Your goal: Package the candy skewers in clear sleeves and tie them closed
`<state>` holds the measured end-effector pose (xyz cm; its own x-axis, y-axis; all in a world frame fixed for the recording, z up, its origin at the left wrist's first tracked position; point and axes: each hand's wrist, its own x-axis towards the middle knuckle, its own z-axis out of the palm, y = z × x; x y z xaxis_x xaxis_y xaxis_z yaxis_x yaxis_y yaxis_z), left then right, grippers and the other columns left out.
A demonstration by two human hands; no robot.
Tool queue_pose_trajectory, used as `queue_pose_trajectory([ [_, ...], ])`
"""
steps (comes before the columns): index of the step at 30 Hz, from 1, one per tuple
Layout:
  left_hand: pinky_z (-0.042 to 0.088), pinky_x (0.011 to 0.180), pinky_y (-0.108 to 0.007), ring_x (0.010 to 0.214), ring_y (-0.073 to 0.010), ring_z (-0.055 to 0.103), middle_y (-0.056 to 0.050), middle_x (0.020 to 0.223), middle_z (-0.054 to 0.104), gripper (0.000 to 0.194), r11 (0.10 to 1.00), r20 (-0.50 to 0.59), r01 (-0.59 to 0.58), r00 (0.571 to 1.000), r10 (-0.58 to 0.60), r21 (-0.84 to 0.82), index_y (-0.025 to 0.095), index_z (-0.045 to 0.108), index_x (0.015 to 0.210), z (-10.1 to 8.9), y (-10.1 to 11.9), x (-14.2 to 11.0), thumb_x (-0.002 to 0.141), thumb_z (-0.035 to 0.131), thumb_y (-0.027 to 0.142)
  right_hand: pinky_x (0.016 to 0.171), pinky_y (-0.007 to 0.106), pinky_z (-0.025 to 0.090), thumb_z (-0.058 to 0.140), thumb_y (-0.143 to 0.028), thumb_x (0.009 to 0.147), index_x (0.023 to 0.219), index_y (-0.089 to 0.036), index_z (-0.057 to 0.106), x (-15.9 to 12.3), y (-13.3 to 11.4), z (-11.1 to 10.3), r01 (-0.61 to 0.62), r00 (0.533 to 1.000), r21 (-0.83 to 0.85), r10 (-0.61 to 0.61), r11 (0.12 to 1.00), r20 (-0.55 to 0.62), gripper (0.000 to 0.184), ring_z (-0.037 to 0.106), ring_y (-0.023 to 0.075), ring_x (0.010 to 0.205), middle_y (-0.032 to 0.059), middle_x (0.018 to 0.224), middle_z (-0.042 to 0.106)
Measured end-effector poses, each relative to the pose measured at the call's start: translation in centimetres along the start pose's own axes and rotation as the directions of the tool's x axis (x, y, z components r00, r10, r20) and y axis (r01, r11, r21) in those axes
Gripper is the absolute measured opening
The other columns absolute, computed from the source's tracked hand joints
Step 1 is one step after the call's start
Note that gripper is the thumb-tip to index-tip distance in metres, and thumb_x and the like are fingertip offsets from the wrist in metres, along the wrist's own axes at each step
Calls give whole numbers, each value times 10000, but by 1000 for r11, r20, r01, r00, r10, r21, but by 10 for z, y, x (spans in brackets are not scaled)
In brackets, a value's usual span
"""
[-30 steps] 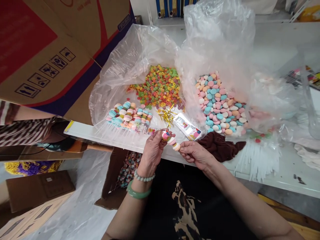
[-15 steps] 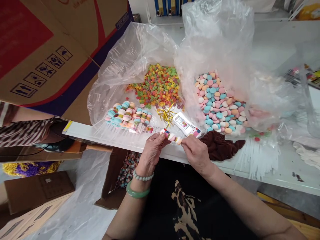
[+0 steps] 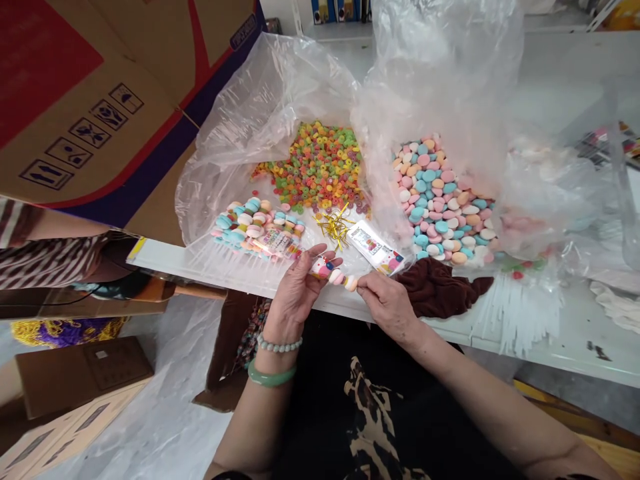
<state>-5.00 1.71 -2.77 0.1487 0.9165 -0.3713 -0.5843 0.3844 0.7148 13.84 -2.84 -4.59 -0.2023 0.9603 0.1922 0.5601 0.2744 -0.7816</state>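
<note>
A short skewer of pastel candies [image 3: 343, 279], with a colourful printed wrapper at one end, stretches between my hands above the table's front edge. My left hand [image 3: 300, 287] supports the wrapper end, palm turned up and thumb and fingers around it. At the other end, the fingertips of my right hand [image 3: 387, 300] pinch the skewer; their grip hides its tip. Beyond my left hand lies a pile of similar candy skewers [image 3: 243, 223], with a clear printed packet [image 3: 277, 243] on top. Gold twist ties [image 3: 334, 227] and flat printed bags [image 3: 373, 243] lie just past my hands.
Clear plastic bags hold ring gummies [image 3: 325, 163] and pastel oval candies [image 3: 435, 200]. A brown cloth [image 3: 440, 287] and white sticks [image 3: 520, 317] lie at right. A large carton [image 3: 135, 100] stands at left; an open box [image 3: 225, 360] is below the table edge. Another person's arm shows far left.
My left hand has opened somewhat and turned palm up under the wrapper. My right hand has gone from a fingertip hold, knuckles turning over, to a closer pinch at the skewer's end.
</note>
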Motion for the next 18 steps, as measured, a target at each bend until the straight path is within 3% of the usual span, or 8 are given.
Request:
queue_pose_trajectory([
  [4, 565, 767, -325, 895, -237, 708, -102, 920, 713, 356, 1000, -17, -6, 1000, 6, 4, 115, 690, 971, 6, -11, 4, 752, 784, 379, 671, 258, 408, 620, -310, 872, 851, -221, 612, 0, -3, 0, -94, 994, -36, 96, 995, 55, 92, 583, 156, 727, 8, 797, 636],
  [7, 563, 748, -317, 896, -238, 708, -101, 904, 706, 337, 1000, -33, 9, 999, -10, -20, 113, 682, 961, 12, -20, 4, 773, 765, 381, 645, 271, 379, 591, -360, 896, 825, -205, 594, -2, -2, 0, -139, 987, -219, 152, 966, 45, 171, 584, 177, 725, 26, 779, 631],
  [9, 566, 729, -313, 898, -243, 709, -106, 911, 706, 337, 999, -38, 21, 999, -23, -46, 115, 676, 960, 15, -25, 4, 793, 744, 400, 633, 274, 376, 550, -358, 920, 868, -202, 585, -2, -1, -1, -170, 982, -255, 185, 952, 35, 168, 584, 178, 699, 29, 782, 635],
  [14, 573, 739, -304, 867, -215, 712, -98, 891, 709, 277, 993, -78, 47, 995, -56, -110, 116, 665, 933, 19, -33, 6, 836, 700, 374, 711, 281, 448, 545, -342, 928, 1109, -207, 571, -2, -4, -3, -79, 997, -154, 74, 985, -38, 227, 618, 191, 833, 66, 1001, 645],
  [18, 570, 754, -292, 812, -178, 701, -89, 888, 716, 262, 986, -58, 79, 994, -88, -144, 123, 667, 954, 26, -39, 3, 850, 685, 363, 746, 255, 464, 520, -325, 959, 1065, -231, 634, 0, -10, -3, -62, 995, -156, 47, 986, -92, 182, 634, 169, 847, 62, 1024, 655],
])
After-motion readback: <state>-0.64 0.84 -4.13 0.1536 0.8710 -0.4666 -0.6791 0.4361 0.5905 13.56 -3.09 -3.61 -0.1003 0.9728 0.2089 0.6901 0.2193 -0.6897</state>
